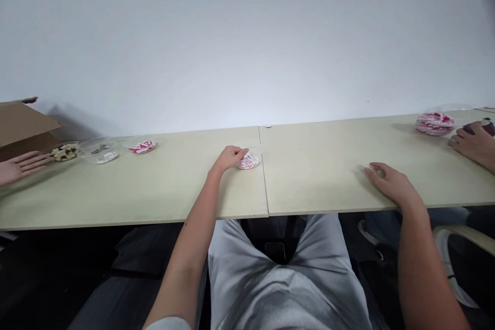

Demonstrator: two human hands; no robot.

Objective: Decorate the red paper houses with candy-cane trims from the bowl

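Observation:
My left hand is closed at the left rim of a small clear bowl, thumb and fingers pinching its edge. Small red-and-white printed packets lie inside that bowl, close to the seam in the table. Farther right, my right hand is over the table with its fingers curled and the thumb close to the index finger. A tiny pale spot shows at those fingertips, too small and blurred to name.
On the left stand clear bowls with small pieces, a cardboard box and another person's hand. At right, a bowl heaped with red-and-white packets sits beside another person's hand. A pale wall backs the table.

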